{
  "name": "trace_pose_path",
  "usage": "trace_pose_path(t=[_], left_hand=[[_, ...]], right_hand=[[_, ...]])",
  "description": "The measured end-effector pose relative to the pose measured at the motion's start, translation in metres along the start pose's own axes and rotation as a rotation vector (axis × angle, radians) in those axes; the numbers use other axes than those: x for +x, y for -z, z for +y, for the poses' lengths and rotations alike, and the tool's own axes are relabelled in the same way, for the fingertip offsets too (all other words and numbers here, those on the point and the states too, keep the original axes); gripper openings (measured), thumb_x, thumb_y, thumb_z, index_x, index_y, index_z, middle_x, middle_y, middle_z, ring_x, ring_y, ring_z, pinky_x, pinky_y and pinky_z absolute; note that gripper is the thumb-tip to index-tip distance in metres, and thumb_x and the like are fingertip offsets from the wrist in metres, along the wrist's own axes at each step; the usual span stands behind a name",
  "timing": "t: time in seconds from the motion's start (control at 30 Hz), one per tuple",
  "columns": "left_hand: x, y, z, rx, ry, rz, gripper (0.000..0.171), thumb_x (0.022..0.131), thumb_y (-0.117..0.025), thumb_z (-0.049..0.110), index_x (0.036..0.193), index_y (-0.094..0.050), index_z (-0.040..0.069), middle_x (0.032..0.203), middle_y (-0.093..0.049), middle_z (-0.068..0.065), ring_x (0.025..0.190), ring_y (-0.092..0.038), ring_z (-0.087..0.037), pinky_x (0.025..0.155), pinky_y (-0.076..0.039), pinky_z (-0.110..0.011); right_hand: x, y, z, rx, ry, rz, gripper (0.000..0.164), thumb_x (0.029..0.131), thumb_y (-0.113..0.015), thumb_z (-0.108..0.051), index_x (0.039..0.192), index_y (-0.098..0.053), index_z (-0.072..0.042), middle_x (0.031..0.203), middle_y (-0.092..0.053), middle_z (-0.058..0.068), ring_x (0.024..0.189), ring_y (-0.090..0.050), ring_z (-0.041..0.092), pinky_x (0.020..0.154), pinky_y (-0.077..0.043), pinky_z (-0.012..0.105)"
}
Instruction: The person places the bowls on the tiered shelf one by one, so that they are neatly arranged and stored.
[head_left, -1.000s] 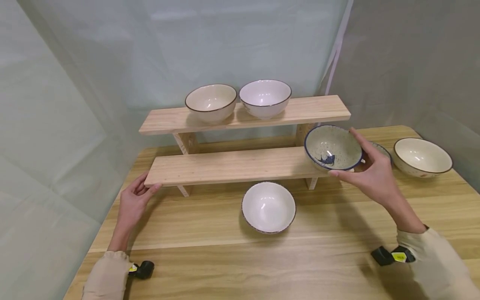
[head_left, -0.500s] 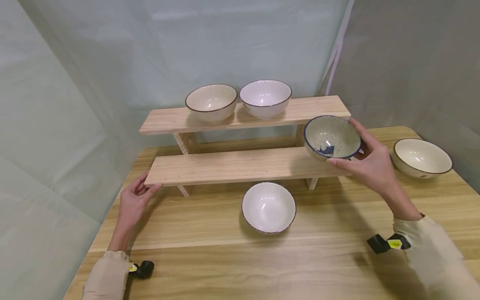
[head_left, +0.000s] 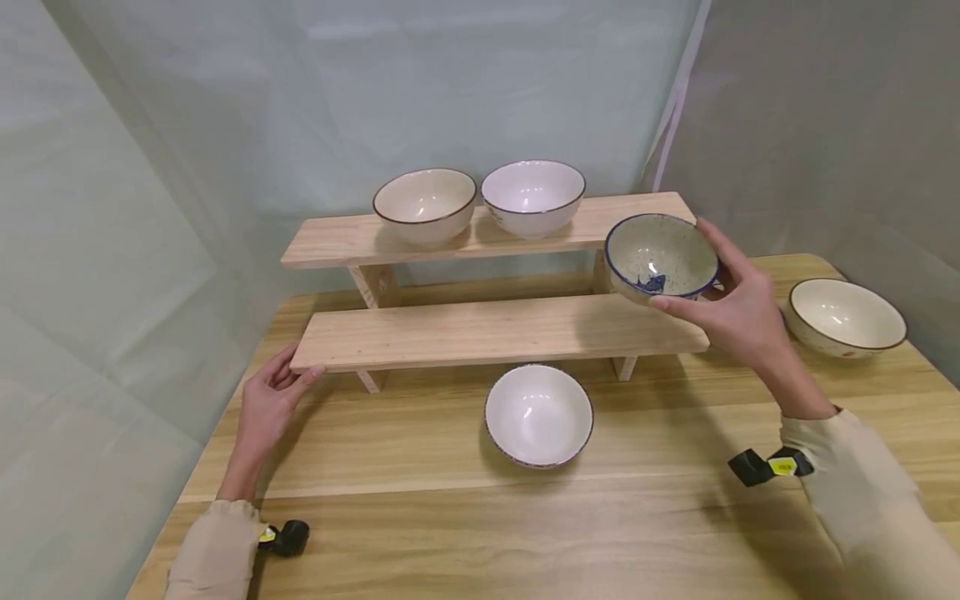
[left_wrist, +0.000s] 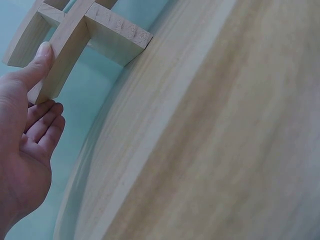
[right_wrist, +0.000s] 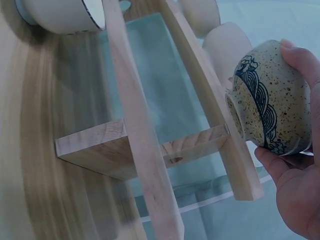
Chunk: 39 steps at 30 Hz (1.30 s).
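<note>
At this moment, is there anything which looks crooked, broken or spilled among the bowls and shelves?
Nothing stands out; I see no spill or breakage. The blue-rimmed bowl is tilted, but the right hand holds it; the other bowls in plain view sit upright.

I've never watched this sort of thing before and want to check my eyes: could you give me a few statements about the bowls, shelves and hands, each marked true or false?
1. The right hand holds the blue-rimmed bowl. True.
2. The upper shelf carries four bowls. False: the upper shelf carries just a cream bowl and a white bowl.
3. The left hand grips one end of the lower shelf. True.
4. The front bowl lies upside down. False: the front bowl stands upright on the table.
5. The far-right bowl stands beyond the shelves' right end. True.
</note>
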<state>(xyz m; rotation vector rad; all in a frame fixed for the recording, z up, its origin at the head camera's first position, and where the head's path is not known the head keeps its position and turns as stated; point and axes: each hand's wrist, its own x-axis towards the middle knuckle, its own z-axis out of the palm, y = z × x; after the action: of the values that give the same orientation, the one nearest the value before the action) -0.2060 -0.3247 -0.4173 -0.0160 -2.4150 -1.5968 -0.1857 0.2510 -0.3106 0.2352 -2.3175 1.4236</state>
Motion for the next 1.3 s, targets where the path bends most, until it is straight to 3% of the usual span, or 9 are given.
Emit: trace_pose_path(t=[0.23, 0.53, 1.0, 1.3], left_hand=[[0.001, 0.001, -0.002, -0.004, -0.006, -0.008, 0.069, 0.101, -0.072, 0.02, 0.157, -0.039, -0.004, 0.149, -0.047, -0.032, 0.115, -0.058, 0.006, 0.087, -0.049, -0.009], [0.001, 0.0, -0.003, 0.006, -0.006, 0.001, 0.069, 0.101, -0.072, 0.021, 0.156, -0.04, -0.004, 0.147, -0.049, -0.033, 0.112, -0.058, 0.008, 0.086, -0.049, -0.01], [0.0, 0.0, -0.002, 0.014, -0.011, 0.007, 0.068, 0.101, -0.072, 0.021, 0.156, -0.04, -0.004, 0.147, -0.049, -0.032, 0.114, -0.058, 0.006, 0.087, -0.049, -0.009], [0.001, 0.0, -0.002, 0.014, 0.0, 0.002, 0.069, 0.101, -0.071, 0.022, 0.157, -0.039, -0.004, 0.148, -0.048, -0.032, 0.117, -0.058, 0.003, 0.087, -0.049, -0.009]], right_hand=[[0.011, -0.002, -0.005, 0.028, -0.014, 0.0, 0.1, 0.08, -0.089, -0.003, 0.163, -0.034, -0.016, 0.156, -0.042, 0.018, 0.118, -0.054, 0.023, 0.085, -0.048, 0.01], [0.023, -0.003, -0.005, -0.019, -0.005, 0.016, 0.097, 0.082, -0.089, -0.011, 0.163, -0.035, -0.015, 0.156, -0.043, 0.02, 0.127, -0.053, 0.037, 0.09, -0.049, 0.014], [0.04, -0.005, -0.007, -0.024, -0.011, 0.035, 0.098, 0.084, -0.088, -0.016, 0.164, -0.032, -0.017, 0.158, -0.04, 0.019, 0.127, -0.052, 0.037, 0.093, -0.05, 0.017], [0.05, -0.007, -0.01, -0.021, -0.011, 0.049, 0.098, 0.084, -0.088, -0.018, 0.164, -0.032, -0.016, 0.157, -0.041, 0.021, 0.128, -0.052, 0.039, 0.101, -0.052, 0.029]])
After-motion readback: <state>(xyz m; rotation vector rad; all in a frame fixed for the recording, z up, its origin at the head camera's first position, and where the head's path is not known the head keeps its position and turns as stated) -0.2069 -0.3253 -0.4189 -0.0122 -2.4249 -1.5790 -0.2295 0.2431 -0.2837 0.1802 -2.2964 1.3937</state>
